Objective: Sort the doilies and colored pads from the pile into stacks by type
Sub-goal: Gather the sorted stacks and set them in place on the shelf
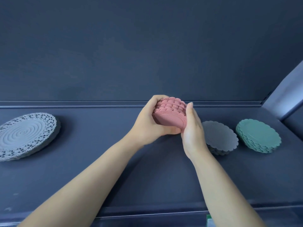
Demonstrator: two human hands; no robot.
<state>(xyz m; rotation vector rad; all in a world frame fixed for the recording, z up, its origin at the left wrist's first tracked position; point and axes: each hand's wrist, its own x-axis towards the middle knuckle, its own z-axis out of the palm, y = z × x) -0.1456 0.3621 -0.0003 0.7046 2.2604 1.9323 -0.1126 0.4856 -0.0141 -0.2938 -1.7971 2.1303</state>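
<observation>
Far out at 9 o'clock from the action sat the lace doilies point(24, 136), a grey stack lying flat on the dark blue counter point(98, 153), openwork rim all round and rings pressed into the top sheet. Into the middle now, and here was the left hand point(147, 123), clenched round the pink pads point(168, 113): fingers curled over the stack's far left edge at about 10 o'clock, thumb tucked under at 6. The pink pads were tipped up on edge, scalloped rims fanned out along the top, one face turned toward the camera. Whether the bottom edge touched the counter could not be told. Pressed against the stack at 3 o'clock came the right hand point(191, 128), fingers straight and together, pointing up toward 12, palm flat to the rims; its thumb was hidden. So one hand was wrapped on, the other bracing flat, with the stack squeezed between them. Just beside the right wrist, at 4 o'clock from the pink pads, lay the grey pads point(219, 138), a neat scalloped pile flat on the counter, partly hidden by that hand. Next along at 3 o'clock, near the grey pile but apart from it, lay the green pads point(259, 136), also stacked flat.
</observation>
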